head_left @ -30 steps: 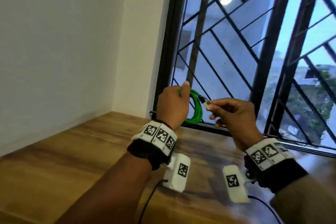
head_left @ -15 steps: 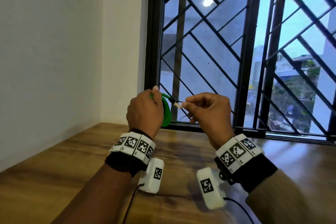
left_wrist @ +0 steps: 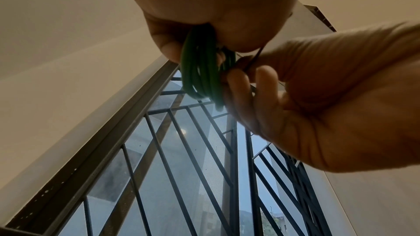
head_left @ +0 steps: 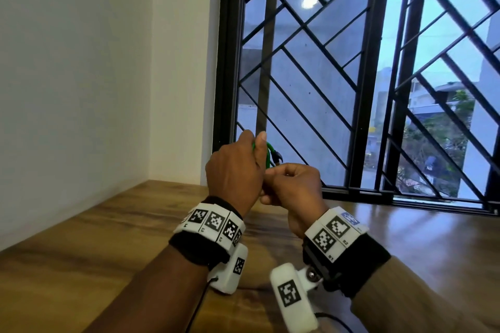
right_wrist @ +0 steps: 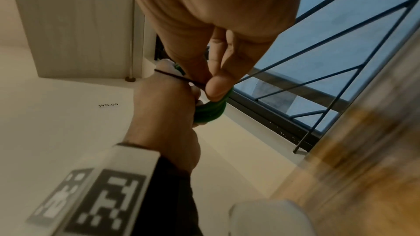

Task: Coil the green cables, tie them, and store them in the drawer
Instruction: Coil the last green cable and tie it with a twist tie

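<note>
The person's left hand (head_left: 234, 170) was curled round a small coil of green rubber-coated cable (left_wrist: 201, 71), gripping its gathered loops above a brown wood-grain tabletop (head_left: 89, 246) that ran into a corner of plain white walls (head_left: 81, 62). The right hand (head_left: 293, 186) sat touching the left, its thumb and fingertips (right_wrist: 217, 87) pinching a thin black tie (right_wrist: 179, 78) drawn taut beside the coil. A black plug end (head_left: 277, 157) of the cable stuck out just above the right knuckles. Behind the hands stood a black-framed window with a diagonal metal grille (head_left: 324, 67), daylight and buildings beyond. Both wrists wore black bands with white marker tags (head_left: 213, 222).
</note>
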`<state>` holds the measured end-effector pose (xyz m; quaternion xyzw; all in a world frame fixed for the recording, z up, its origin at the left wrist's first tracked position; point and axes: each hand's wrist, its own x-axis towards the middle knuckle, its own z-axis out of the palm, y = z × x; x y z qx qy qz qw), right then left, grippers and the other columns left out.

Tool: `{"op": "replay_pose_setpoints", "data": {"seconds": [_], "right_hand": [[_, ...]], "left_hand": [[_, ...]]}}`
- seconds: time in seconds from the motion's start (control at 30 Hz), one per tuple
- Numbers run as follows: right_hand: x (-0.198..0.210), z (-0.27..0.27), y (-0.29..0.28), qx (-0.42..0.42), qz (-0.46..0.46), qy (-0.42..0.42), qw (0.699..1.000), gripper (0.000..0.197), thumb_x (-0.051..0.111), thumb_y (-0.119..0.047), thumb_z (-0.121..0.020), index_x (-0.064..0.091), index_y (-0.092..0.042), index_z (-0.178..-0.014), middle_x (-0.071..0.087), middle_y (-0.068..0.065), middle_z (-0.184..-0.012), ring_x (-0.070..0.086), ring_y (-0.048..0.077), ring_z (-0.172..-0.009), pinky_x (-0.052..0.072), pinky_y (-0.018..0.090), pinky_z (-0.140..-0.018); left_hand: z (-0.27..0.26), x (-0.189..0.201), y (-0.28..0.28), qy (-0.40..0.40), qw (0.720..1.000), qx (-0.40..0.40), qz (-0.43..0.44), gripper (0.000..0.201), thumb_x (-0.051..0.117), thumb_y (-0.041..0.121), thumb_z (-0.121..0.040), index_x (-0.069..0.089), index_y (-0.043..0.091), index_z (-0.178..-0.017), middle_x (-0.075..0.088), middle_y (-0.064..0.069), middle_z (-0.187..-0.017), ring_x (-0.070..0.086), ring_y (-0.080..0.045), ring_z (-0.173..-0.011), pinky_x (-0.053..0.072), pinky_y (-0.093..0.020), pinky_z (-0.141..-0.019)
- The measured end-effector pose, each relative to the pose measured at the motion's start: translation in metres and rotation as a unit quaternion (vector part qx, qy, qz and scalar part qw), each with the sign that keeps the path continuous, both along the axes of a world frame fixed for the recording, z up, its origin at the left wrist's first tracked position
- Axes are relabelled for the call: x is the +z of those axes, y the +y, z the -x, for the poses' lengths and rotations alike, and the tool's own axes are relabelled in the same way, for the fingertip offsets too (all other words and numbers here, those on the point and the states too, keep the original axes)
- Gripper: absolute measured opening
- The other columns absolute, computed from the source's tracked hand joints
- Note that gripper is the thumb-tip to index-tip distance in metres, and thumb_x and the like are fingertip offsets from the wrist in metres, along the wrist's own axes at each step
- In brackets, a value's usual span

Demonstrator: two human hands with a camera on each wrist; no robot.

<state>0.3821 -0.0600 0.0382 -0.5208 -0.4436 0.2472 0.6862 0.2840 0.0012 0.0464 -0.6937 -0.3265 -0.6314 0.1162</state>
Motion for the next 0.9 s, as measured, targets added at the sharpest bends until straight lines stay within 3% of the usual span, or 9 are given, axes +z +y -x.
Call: {"op": "replay_pose_setpoints", "data": {"seconds": [0.13,0.33,0.47,0.6,0.73,0.9], "right_hand": [[0.004,0.001,-0.002,0.011,-0.006,0.092,0.996,0.011,0.079,0.005,-0.084,0.069,0.002,-0.082,0.069,0.017,-0.062,0.063,0.020,-0.047,0.056,0.027,-0.051],[0.008,0.005,-0.002,0.032,-0.011,0.183,0.983,0.018,0.076,0.007,-0.086,0.061,-0.001,-0.079,0.066,0.012,-0.055,0.063,0.017,-0.045,0.056,0.024,-0.046],[0.009,0.010,-0.003,0.043,-0.016,0.211,0.976,0.023,0.078,0.009,-0.084,0.059,-0.003,-0.078,0.068,0.011,-0.056,0.067,0.018,-0.048,0.063,0.032,-0.061],[0.009,0.013,-0.005,0.052,-0.031,0.235,0.970,0.022,0.076,0.014,-0.083,0.059,-0.001,-0.082,0.068,0.011,-0.057,0.070,0.020,-0.051,0.063,0.031,-0.055],[0.010,0.015,-0.008,0.076,-0.045,0.253,0.963,0.021,0.073,0.016,-0.084,0.058,0.001,-0.081,0.068,0.011,-0.056,0.072,0.022,-0.054,0.065,0.034,-0.058],[0.009,0.015,-0.005,0.085,-0.072,0.246,0.963,0.026,0.070,0.019,-0.083,0.064,0.012,-0.107,0.069,0.011,-0.061,0.074,0.025,-0.062,0.067,0.044,-0.073]], "left_hand": [[-0.002,0.000,0.000,-0.007,1.000,-0.009,-0.020,0.046,0.030,0.049,-0.106,0.057,0.018,-0.085,0.042,0.009,-0.058,0.039,-0.018,-0.050,0.030,-0.028,-0.050],[-0.001,0.002,-0.003,-0.024,0.998,-0.044,-0.048,0.040,0.035,0.043,-0.108,0.056,0.019,-0.083,0.048,0.008,-0.055,0.046,-0.018,-0.046,0.032,-0.026,-0.046],[-0.003,0.002,-0.002,-0.041,0.994,-0.087,-0.048,0.035,0.041,0.036,-0.108,0.051,0.022,-0.078,0.045,0.008,-0.055,0.044,-0.015,-0.047,0.034,-0.029,-0.045],[-0.004,0.002,0.005,-0.057,0.993,-0.094,-0.036,0.040,0.036,0.038,-0.107,0.047,0.020,-0.073,0.049,0.001,-0.064,0.047,-0.019,-0.057,0.040,-0.036,-0.051],[-0.004,0.000,0.008,-0.062,0.993,-0.101,-0.017,0.044,0.039,0.039,-0.107,0.052,0.016,-0.071,0.051,0.002,-0.058,0.049,-0.019,-0.053,0.045,-0.043,-0.049],[-0.003,-0.001,0.008,-0.060,0.993,-0.104,-0.007,0.046,0.037,0.044,-0.106,0.056,0.016,-0.075,0.054,0.002,-0.058,0.053,-0.020,-0.053,0.048,-0.043,-0.049]]}}
